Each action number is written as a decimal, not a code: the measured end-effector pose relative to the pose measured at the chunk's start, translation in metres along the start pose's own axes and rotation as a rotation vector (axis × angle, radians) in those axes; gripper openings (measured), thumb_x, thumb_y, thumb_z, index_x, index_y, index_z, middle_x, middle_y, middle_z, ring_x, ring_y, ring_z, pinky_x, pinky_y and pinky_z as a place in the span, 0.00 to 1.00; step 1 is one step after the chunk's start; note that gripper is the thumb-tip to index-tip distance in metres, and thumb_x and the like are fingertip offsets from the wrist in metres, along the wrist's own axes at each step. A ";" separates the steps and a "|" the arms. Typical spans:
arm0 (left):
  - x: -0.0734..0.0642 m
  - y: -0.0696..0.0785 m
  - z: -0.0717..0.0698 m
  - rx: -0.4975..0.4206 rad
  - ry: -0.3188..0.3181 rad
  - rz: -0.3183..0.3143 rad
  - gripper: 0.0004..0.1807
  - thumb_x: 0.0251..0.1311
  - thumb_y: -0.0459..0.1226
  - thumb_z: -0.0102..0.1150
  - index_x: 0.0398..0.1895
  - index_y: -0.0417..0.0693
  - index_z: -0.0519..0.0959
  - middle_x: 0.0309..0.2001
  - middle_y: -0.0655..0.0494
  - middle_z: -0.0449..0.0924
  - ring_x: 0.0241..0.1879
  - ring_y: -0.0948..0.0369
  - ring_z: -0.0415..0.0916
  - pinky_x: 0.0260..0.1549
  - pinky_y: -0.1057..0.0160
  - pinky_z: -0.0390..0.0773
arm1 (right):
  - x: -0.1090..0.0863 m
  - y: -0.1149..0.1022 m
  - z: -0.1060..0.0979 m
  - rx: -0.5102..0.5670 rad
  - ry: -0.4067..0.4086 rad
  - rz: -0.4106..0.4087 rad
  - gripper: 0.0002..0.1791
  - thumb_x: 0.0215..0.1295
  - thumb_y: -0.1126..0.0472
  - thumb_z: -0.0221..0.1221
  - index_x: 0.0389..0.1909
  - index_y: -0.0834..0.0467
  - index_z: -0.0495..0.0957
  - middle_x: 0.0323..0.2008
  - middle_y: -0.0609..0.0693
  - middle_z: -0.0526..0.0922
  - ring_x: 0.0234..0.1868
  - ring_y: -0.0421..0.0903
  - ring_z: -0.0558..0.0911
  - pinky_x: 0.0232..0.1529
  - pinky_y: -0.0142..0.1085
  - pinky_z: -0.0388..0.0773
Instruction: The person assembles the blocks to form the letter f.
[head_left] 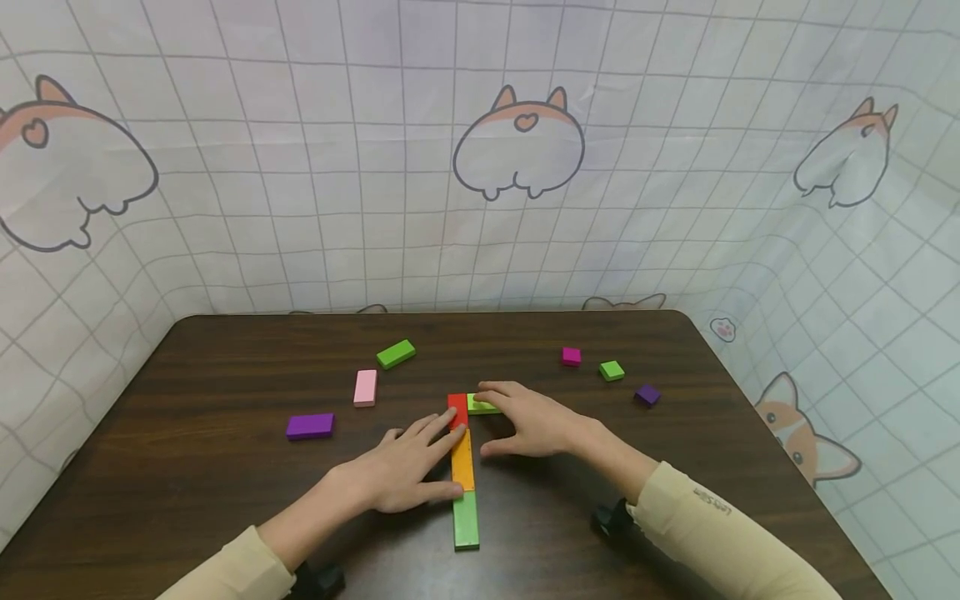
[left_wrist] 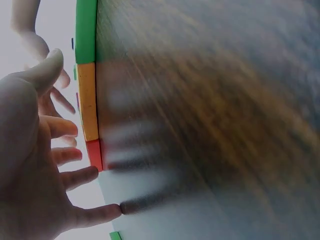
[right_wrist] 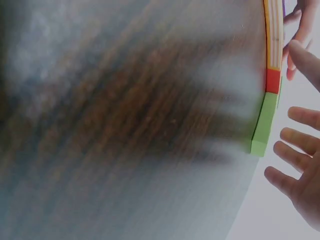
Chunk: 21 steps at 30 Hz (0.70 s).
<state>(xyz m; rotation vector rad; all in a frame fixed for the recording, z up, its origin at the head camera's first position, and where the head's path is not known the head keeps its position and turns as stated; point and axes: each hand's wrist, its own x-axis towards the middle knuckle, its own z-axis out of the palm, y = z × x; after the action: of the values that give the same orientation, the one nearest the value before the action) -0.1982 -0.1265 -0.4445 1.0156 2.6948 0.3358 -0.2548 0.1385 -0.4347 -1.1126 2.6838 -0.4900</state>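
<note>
"How many blocks did you have on the worktop (head_left: 225,367)?"

"You had ten: four set together, six loose. Three of the four made one straight line, end to end: one long green block (head_left: 466,525) nearest you, one orange block (head_left: 462,462) in the middle, one red block (head_left: 459,402) at the far end. The fourth, one lime block (right_wrist: 265,117), met the red block's right side at a right angle."

"And your two grips?"

"Your left grip (head_left: 405,471) was spread, fingers straight, coming in from the left. In the head view two fingertips reached the red block and the top of the orange block, and the thumb tip lay where orange met green. Whether they pressed or just hovered, I couldn't tell you. Your right grip (head_left: 536,425) was spread as well, its fingers above the lime block; your right wrist view showed them apart from it."

"Where were your six loose ones?"

"Three lay to your left: one purple block (head_left: 311,427), one pink block (head_left: 365,388) and, farther back, one loose green block (head_left: 396,354). Three lay to your right: one magenta block (head_left: 572,357), one dark purple block (head_left: 647,395), and one small green block (head_left: 611,371) between those two."
</note>
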 end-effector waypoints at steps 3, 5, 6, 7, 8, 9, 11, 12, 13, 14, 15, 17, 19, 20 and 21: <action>0.000 -0.001 -0.001 0.000 0.006 0.004 0.48 0.69 0.68 0.47 0.82 0.51 0.55 0.82 0.51 0.48 0.78 0.49 0.48 0.64 0.30 0.60 | -0.001 -0.003 0.000 -0.010 -0.009 -0.020 0.46 0.63 0.36 0.67 0.76 0.55 0.66 0.78 0.55 0.60 0.76 0.53 0.62 0.70 0.52 0.64; 0.000 -0.001 -0.002 0.000 0.004 0.005 0.48 0.70 0.68 0.47 0.82 0.50 0.55 0.82 0.51 0.49 0.78 0.49 0.49 0.64 0.30 0.60 | -0.003 -0.004 0.000 -0.017 -0.013 -0.034 0.47 0.62 0.35 0.67 0.76 0.55 0.66 0.78 0.56 0.60 0.76 0.54 0.62 0.70 0.52 0.64; 0.000 -0.001 -0.002 0.002 0.003 0.005 0.48 0.70 0.68 0.47 0.82 0.50 0.55 0.82 0.52 0.49 0.78 0.49 0.49 0.64 0.30 0.59 | -0.003 -0.005 0.000 -0.020 -0.013 -0.042 0.48 0.62 0.35 0.67 0.76 0.55 0.66 0.78 0.56 0.59 0.76 0.54 0.62 0.70 0.52 0.64; 0.000 -0.002 -0.002 0.004 0.002 0.004 0.48 0.70 0.68 0.47 0.82 0.50 0.55 0.82 0.52 0.49 0.79 0.49 0.49 0.64 0.30 0.59 | -0.004 -0.006 0.000 -0.024 -0.016 -0.046 0.48 0.62 0.34 0.67 0.76 0.55 0.65 0.78 0.57 0.59 0.76 0.55 0.62 0.70 0.52 0.64; 0.001 -0.002 -0.002 0.006 0.003 0.004 0.48 0.70 0.68 0.47 0.82 0.50 0.55 0.82 0.53 0.49 0.79 0.49 0.48 0.64 0.31 0.59 | -0.004 -0.007 0.001 -0.029 -0.019 -0.049 0.48 0.62 0.34 0.67 0.77 0.54 0.65 0.78 0.57 0.59 0.76 0.55 0.62 0.70 0.53 0.64; 0.001 -0.002 -0.002 0.008 0.004 0.002 0.48 0.70 0.68 0.47 0.83 0.50 0.55 0.82 0.53 0.49 0.79 0.49 0.48 0.65 0.31 0.59 | -0.004 -0.008 0.001 -0.034 -0.022 -0.052 0.49 0.61 0.33 0.67 0.77 0.53 0.65 0.78 0.57 0.59 0.76 0.55 0.62 0.70 0.53 0.64; 0.000 -0.002 -0.002 0.003 0.009 0.005 0.47 0.70 0.67 0.47 0.83 0.50 0.55 0.82 0.53 0.49 0.79 0.49 0.48 0.65 0.31 0.59 | -0.005 -0.010 0.002 -0.047 -0.030 -0.055 0.49 0.61 0.33 0.67 0.77 0.53 0.64 0.78 0.57 0.58 0.77 0.55 0.61 0.71 0.53 0.63; 0.000 -0.002 -0.002 -0.003 0.013 0.009 0.47 0.70 0.67 0.48 0.82 0.50 0.55 0.82 0.53 0.49 0.79 0.49 0.48 0.65 0.31 0.59 | -0.006 -0.010 0.003 -0.054 -0.034 -0.056 0.50 0.60 0.32 0.67 0.77 0.52 0.64 0.79 0.57 0.57 0.77 0.55 0.60 0.71 0.52 0.62; 0.000 -0.003 -0.001 -0.009 0.017 0.011 0.47 0.70 0.67 0.48 0.82 0.50 0.56 0.82 0.52 0.49 0.79 0.48 0.48 0.65 0.31 0.59 | -0.006 -0.012 0.004 -0.057 -0.037 -0.059 0.50 0.60 0.32 0.67 0.78 0.52 0.64 0.79 0.57 0.57 0.77 0.55 0.60 0.71 0.52 0.62; 0.000 -0.003 -0.001 -0.014 0.020 0.013 0.46 0.70 0.66 0.48 0.82 0.50 0.56 0.82 0.51 0.49 0.78 0.48 0.48 0.65 0.32 0.59 | -0.006 -0.013 0.004 -0.059 -0.037 -0.066 0.51 0.60 0.32 0.67 0.78 0.53 0.64 0.79 0.57 0.57 0.77 0.55 0.60 0.71 0.52 0.62; -0.001 -0.004 -0.001 -0.018 0.021 0.015 0.46 0.71 0.66 0.49 0.82 0.50 0.56 0.82 0.50 0.49 0.78 0.48 0.48 0.65 0.32 0.59 | -0.006 -0.014 0.005 -0.063 -0.038 -0.071 0.51 0.60 0.32 0.67 0.78 0.53 0.64 0.79 0.57 0.57 0.77 0.55 0.60 0.71 0.53 0.62; -0.003 -0.006 0.000 -0.030 0.022 0.019 0.46 0.71 0.65 0.49 0.82 0.50 0.57 0.82 0.48 0.48 0.78 0.47 0.48 0.65 0.32 0.59 | -0.007 -0.016 0.006 -0.061 -0.038 -0.085 0.52 0.59 0.31 0.67 0.78 0.53 0.64 0.79 0.57 0.57 0.77 0.56 0.60 0.71 0.54 0.63; -0.004 -0.008 -0.001 -0.041 0.023 0.021 0.45 0.71 0.65 0.50 0.82 0.51 0.57 0.81 0.47 0.48 0.78 0.47 0.48 0.65 0.32 0.58 | -0.008 -0.018 0.006 -0.053 -0.038 -0.098 0.52 0.59 0.31 0.68 0.78 0.53 0.64 0.79 0.58 0.56 0.76 0.57 0.61 0.70 0.54 0.64; -0.005 -0.009 -0.001 -0.045 0.024 0.024 0.45 0.71 0.65 0.50 0.82 0.51 0.57 0.81 0.47 0.48 0.78 0.47 0.48 0.65 0.32 0.57 | -0.008 -0.019 0.006 -0.053 -0.042 -0.103 0.52 0.59 0.31 0.67 0.78 0.53 0.64 0.79 0.58 0.56 0.76 0.58 0.61 0.70 0.54 0.64; -0.006 -0.010 -0.002 -0.051 0.027 0.027 0.45 0.71 0.65 0.50 0.82 0.51 0.56 0.81 0.46 0.48 0.78 0.46 0.48 0.65 0.32 0.57 | -0.009 -0.019 0.006 -0.052 -0.047 -0.106 0.52 0.58 0.30 0.67 0.78 0.52 0.64 0.79 0.58 0.55 0.76 0.58 0.60 0.70 0.54 0.64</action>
<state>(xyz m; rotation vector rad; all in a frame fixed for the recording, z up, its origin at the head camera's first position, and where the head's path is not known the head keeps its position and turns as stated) -0.2007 -0.1384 -0.4449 1.0413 2.6842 0.4240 -0.2346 0.1305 -0.4322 -1.2696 2.6220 -0.4076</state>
